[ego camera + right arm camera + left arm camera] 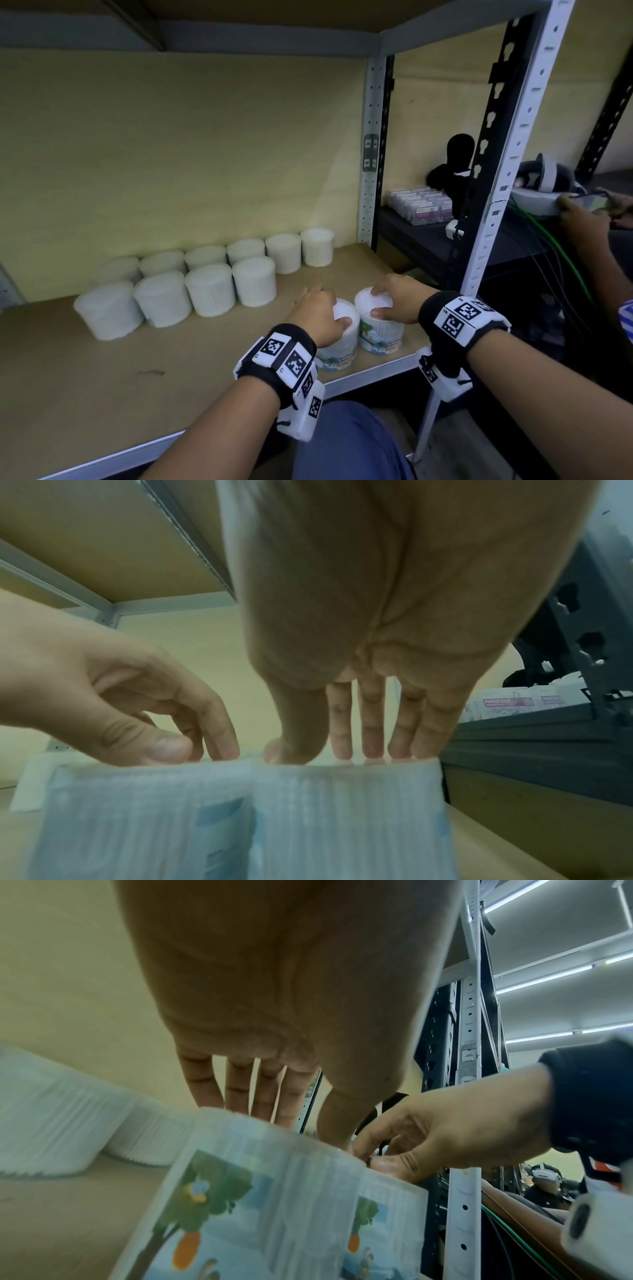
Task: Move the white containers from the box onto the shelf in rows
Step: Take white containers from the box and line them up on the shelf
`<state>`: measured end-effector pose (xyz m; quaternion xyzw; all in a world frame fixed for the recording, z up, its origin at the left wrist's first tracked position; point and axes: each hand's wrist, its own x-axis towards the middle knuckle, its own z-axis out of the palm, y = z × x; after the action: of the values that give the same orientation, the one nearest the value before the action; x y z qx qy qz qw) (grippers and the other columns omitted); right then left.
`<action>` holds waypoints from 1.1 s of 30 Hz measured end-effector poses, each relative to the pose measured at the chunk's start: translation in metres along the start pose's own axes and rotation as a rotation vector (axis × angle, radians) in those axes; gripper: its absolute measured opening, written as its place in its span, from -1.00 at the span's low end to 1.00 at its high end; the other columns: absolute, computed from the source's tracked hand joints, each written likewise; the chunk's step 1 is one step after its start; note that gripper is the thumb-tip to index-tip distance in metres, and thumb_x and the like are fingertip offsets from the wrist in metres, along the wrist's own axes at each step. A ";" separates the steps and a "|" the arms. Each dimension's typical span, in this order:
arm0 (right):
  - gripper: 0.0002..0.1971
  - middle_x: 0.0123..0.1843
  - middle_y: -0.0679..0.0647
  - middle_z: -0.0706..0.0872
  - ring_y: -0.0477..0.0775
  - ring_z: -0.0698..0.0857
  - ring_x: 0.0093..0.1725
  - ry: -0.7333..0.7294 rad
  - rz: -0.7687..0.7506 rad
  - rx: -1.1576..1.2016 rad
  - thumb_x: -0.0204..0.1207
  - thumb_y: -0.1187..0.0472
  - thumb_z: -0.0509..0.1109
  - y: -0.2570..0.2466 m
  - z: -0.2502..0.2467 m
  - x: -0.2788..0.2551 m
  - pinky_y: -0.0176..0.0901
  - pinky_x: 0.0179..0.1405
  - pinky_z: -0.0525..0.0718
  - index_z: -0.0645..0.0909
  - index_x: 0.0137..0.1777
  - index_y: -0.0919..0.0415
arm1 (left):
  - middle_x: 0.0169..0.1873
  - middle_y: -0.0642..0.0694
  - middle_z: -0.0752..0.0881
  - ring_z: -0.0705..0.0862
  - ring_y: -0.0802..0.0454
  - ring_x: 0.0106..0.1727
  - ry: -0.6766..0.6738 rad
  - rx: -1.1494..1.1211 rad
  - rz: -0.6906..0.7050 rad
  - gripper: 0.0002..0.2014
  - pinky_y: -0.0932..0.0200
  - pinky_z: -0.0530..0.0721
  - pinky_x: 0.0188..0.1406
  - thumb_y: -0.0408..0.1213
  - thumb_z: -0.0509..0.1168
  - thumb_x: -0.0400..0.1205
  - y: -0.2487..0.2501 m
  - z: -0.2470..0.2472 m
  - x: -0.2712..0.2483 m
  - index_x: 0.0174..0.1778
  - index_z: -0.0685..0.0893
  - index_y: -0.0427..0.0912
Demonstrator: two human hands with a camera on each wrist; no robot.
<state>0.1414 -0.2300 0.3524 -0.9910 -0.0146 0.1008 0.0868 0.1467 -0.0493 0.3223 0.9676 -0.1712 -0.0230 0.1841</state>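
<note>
My left hand [317, 317] covers most of the lid of the left tub [337, 356], so only its lower label shows in the head view. In both wrist views the tubs are blurred and run off the bottom edge. The box is out of view.

On the shelf [85, 377], ten white tubs already stand in two rows: six in the back row [219, 255] against the wall, four in the front row [174, 296] touching it. What they hold I can't read for sure; the labels on my two say "COTTON BU…", the rest cut off, and fine vertical ribbing shows through the walls, probably cotton buds.

My two tubs stand upright, side by side and touching, near the shelf's front edge, to the right of the front row and apart from it. The right tub [380, 334] sits by the grey corner post [507, 164].

Each hand comes down from above, fingers curled over the lid rim, thumb on the near side, gripping the top. My right hand [397, 301] clasps the right tub the same way; its fingertips [371, 746] line the lid's edge.
</note>
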 end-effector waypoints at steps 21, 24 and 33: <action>-0.55 0.34 0.09 0.64 0.08 0.62 0.31 0.118 -0.188 0.194 0.52 -0.04 0.40 -0.178 -0.019 0.087 -0.17 0.25 0.56 0.59 0.34 0.17 | 0.43 -0.10 0.46 0.50 -0.05 0.42 0.120 -0.121 -0.282 -0.51 0.09 0.50 0.38 -0.07 0.32 0.60 -0.173 -0.106 0.000 0.42 0.48 -0.15; -0.51 0.40 0.11 0.58 0.10 0.58 0.37 0.086 -0.164 0.145 0.53 -0.07 0.38 -0.198 -0.016 0.112 -0.14 0.32 0.53 0.57 0.37 0.19 | 0.44 -0.14 0.42 0.45 -0.08 0.45 0.098 -0.083 -0.302 -0.51 0.07 0.48 0.42 -0.06 0.28 0.63 -0.194 -0.112 0.013 0.44 0.46 -0.17; -0.41 0.42 0.20 0.56 0.18 0.59 0.37 -0.031 -0.099 -0.045 0.53 -0.13 0.37 -0.224 -0.001 0.165 -0.04 0.36 0.60 0.52 0.41 0.28 | 0.49 -0.17 0.40 0.39 -0.13 0.51 0.022 -0.030 -0.306 -0.42 -0.04 0.43 0.49 -0.01 0.27 0.63 -0.225 -0.100 0.050 0.52 0.39 -0.21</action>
<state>0.3007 -0.0025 0.3600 -0.9891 -0.0673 0.1111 0.0691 0.2771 0.1650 0.3344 0.9798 -0.0193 -0.0427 0.1945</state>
